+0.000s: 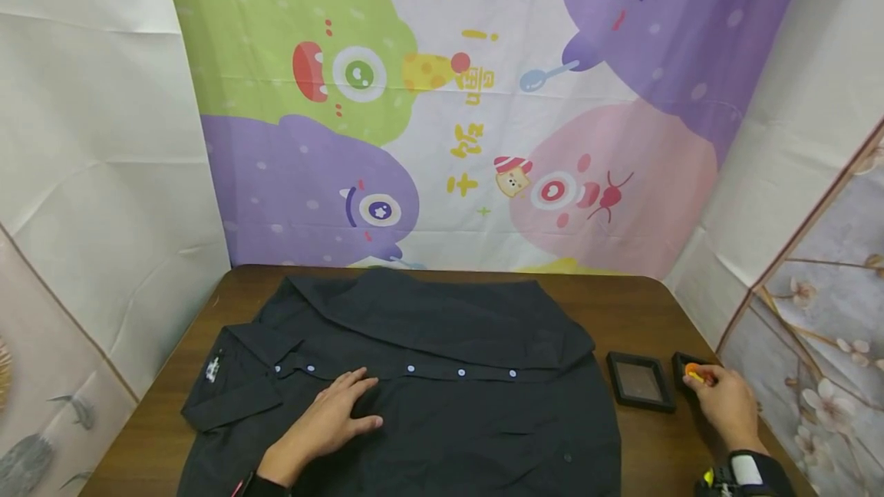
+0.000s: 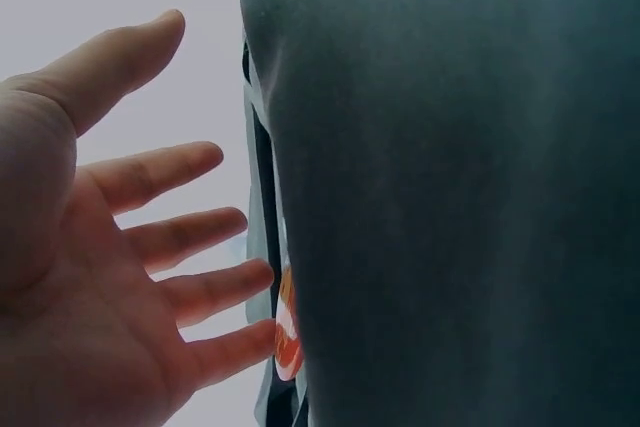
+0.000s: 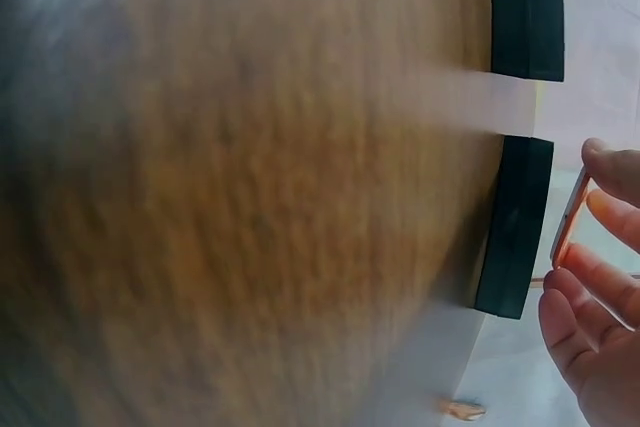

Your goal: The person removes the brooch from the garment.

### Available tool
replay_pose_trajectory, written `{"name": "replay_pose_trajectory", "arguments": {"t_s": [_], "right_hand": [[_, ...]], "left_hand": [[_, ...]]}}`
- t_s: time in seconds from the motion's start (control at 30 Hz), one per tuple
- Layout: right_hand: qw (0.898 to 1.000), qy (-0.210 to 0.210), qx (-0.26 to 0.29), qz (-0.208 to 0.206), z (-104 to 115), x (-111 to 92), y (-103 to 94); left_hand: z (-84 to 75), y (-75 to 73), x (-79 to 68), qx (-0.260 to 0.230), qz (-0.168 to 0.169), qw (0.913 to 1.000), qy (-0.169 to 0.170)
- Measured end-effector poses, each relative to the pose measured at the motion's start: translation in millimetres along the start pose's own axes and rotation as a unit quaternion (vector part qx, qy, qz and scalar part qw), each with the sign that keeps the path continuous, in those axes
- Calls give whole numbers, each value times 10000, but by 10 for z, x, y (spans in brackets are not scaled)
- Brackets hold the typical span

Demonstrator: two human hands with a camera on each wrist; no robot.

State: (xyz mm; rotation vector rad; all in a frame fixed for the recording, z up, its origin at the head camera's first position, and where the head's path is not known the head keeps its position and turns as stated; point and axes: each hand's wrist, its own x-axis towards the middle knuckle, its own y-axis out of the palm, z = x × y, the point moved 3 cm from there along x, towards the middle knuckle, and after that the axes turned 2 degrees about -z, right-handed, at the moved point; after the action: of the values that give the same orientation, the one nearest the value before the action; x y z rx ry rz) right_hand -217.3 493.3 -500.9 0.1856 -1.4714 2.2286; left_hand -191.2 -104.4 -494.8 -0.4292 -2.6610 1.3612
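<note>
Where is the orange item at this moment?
In the head view, the orange item is at the right, pinched in the right hand, by the rightmost black frame.

On the white fabric backdrop with green, purple and pink cartoon monsters (image 1: pixel 442 121) in front of me, I see a column of yellow printed characters (image 1: pixel 467 141), turned sideways; I can make out only the exclamation mark (image 1: pixel 476 34) at its top. The small white marking (image 1: pixel 212 369) on my black, white-buttoned cloth shirt (image 1: pixel 442 428) is too small to read.
</note>
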Motion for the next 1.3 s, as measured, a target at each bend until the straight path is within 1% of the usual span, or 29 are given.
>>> {"name": "replay_pose_trajectory", "arguments": {"t_s": [0.23,0.4,0.63,0.77,0.9,1.0,1.07,1.3], "right_hand": [[9999,34,-51,-90,-13,-16,30],[9996,192,-48,-198,-23,-15,22],[9992,158,-39,-362,15,29,-36],[9993,207,-111,-300,34,45,-47],[9992,323,-184,-108,39,36,-47],[9990,427,-163,3,42,24,-45],[9989,456,-126,5,42,17,-42],[9987,347,-40,-362,30,-20,-30]], "left_hand": [[20,7,12,-5,-31,10000,20],[34,11,22,3,-48,10000,12],[17,-21,39,-2,-210,9997,104],[9,-35,50,5,-235,9996,147],[13,-30,44,0,-172,9998,115],[24,-20,39,-2,-138,9999,93],[28,-14,35,-11,-134,9999,87],[28,1,26,-47,-117,9999,80]]}}
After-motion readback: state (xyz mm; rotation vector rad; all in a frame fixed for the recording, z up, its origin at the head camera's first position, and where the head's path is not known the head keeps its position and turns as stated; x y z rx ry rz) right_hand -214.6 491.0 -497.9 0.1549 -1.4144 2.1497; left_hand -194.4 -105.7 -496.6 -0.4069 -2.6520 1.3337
